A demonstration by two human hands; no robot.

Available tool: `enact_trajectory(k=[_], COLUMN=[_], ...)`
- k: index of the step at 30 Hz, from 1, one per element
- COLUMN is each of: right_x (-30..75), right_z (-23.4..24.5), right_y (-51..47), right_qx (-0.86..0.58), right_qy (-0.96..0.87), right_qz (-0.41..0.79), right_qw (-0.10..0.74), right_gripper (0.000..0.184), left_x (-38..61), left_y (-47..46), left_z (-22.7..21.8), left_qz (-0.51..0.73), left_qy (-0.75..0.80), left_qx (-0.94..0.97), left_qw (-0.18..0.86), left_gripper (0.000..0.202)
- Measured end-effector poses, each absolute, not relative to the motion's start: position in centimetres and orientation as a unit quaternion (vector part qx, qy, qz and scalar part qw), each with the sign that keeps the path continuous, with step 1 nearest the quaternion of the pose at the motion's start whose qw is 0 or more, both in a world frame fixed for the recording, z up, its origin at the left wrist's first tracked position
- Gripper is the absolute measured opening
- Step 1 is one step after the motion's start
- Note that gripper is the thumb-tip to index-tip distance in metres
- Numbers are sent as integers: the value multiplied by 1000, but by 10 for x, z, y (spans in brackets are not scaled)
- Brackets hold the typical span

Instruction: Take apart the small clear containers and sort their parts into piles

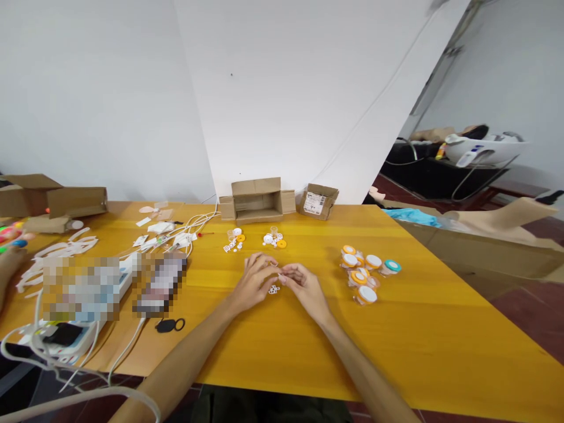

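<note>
My left hand (pixel 255 281) and my right hand (pixel 307 289) meet fingertip to fingertip over the middle of the wooden table (pixel 282 346). Both are closed in a pinch around something too small to make out. Just beneath the fingers lies a small white perforated piece (pixel 274 289). Beyond my hands are two little groups of parts: one has a white disc (pixel 238 232), the other an orange ring (pixel 281 244) and a small clear cup (pixel 274 230). To the right sits a cluster of wrapped round containers, with white and orange lids (pixel 373 261) and one teal lid (pixel 392 267).
An open cardboard box (pixel 258 205) and a smaller box (pixel 319 201) stand against the wall. On the left are a phone (pixel 162 285), a power strip (pixel 79 338), tangled white cables (pixel 194 226) and a black ring tag (pixel 167 325). Another person's hand (pixel 13 261) shows at the far left.
</note>
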State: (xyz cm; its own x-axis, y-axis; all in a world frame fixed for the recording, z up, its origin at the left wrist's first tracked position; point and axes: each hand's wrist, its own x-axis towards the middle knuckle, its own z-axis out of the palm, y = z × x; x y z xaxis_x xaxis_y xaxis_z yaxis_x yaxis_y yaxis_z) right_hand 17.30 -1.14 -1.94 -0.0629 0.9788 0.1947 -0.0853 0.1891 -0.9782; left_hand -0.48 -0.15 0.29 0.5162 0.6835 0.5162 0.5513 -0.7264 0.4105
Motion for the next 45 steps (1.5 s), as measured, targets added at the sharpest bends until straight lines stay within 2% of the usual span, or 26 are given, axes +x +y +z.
enact_trajectory(k=[9,18,31,37,42,45], right_x=[174,174,179,181,176,176], right_z=[-17,-16,-14,-16,-18,-20], right_y=[-12,-12,-11,-11,-16,-17], right_qx=[-402,-404,-432,-462,-459,-454], right_qy=[-517,-534,-542,-557,-681,-730], right_qz=[521,522,472,405,275,216], right_qw=[548,528,545,559,499,464], right_gripper=[38,33,37,35,17,13], left_x=[-4,-2,-4,-6,-5,-5], left_y=[-3,-5,-3,1,1,1], left_z=[4,6,9,3,-2,-2], left_qz=[357,353,338,320,306,308], left_qy=[334,336,358,387,399,397], left_qx=[868,869,863,861,863,863], left_qw=[86,88,112,80,52,49], left_gripper=[14,13,24,16,15,18])
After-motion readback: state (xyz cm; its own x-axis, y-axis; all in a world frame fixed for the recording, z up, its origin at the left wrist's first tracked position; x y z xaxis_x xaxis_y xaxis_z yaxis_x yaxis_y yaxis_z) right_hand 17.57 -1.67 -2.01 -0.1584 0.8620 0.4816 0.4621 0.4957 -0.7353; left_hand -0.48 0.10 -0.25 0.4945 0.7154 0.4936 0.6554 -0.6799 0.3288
